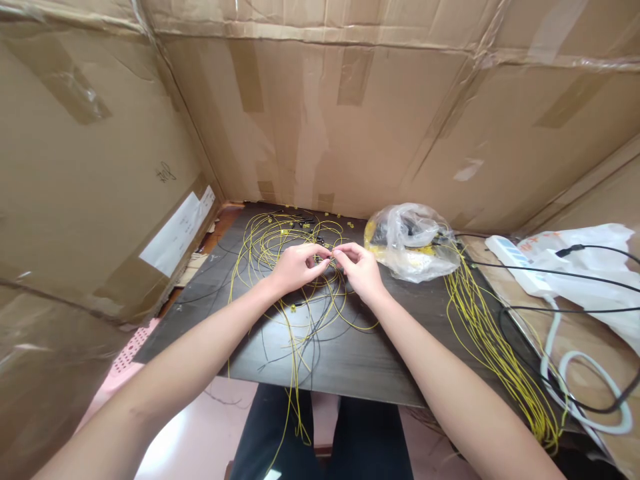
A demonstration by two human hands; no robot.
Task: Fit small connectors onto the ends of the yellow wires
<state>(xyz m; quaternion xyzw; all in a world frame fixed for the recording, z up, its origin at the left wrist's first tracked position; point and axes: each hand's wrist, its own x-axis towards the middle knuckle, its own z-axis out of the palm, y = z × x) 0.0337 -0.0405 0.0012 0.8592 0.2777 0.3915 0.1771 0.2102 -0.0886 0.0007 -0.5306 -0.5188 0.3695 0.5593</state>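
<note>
My left hand (296, 268) and my right hand (361, 270) meet fingertip to fingertip above the middle of a dark tabletop (345, 360). Both are closed in a pinch. Whatever sits between the fingertips is too small to make out. Loose coils of thin yellow wire (245, 257) lie under and around the hands, and some strands hang over the front edge. Beyond the fingers are several small black parts (305, 221). A small yellow piece (293, 308) lies nearer to me, below my left hand, with others scattered at the back.
A clear plastic bag (415, 257) with yellow and black contents stands at the back right. From it a long bundle of yellow wires (493, 360) runs towards me. Further right are a white power strip (517, 265), cables and white plastic (590, 267). Cardboard walls (300, 133) enclose the table.
</note>
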